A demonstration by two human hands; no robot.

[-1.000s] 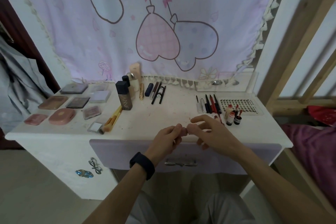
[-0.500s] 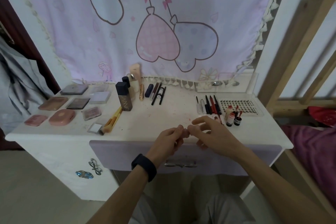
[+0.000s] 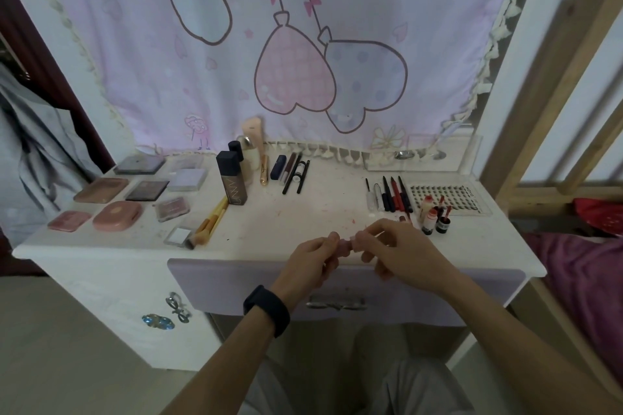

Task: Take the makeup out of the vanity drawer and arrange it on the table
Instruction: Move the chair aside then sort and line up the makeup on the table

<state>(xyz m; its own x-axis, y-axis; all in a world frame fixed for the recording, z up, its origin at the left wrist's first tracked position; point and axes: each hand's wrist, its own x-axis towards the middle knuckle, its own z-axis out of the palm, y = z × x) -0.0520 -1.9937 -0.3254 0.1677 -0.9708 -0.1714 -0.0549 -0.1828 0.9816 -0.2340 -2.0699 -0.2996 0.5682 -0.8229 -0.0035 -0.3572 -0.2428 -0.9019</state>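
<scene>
Now left hand (image 3: 312, 258) and right hand (image 3: 403, 249) both pinch a small pink piece (image 3: 345, 243) over the bench (image 3: 320, 205). Next, probably, it needs a spot by the bottles (image 3: 433, 217).

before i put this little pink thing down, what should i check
1. Grip: left hand and right hand both pinch the pink item: ok.
2. Item capped: cannot tell, the hands cover it.
3. Bare spot on the table ahead of the hands: ok.
4. Small bottles near the right hand standing upright: ok.
5. Drawer emptied: cannot tell, its inside is out of view.
</scene>
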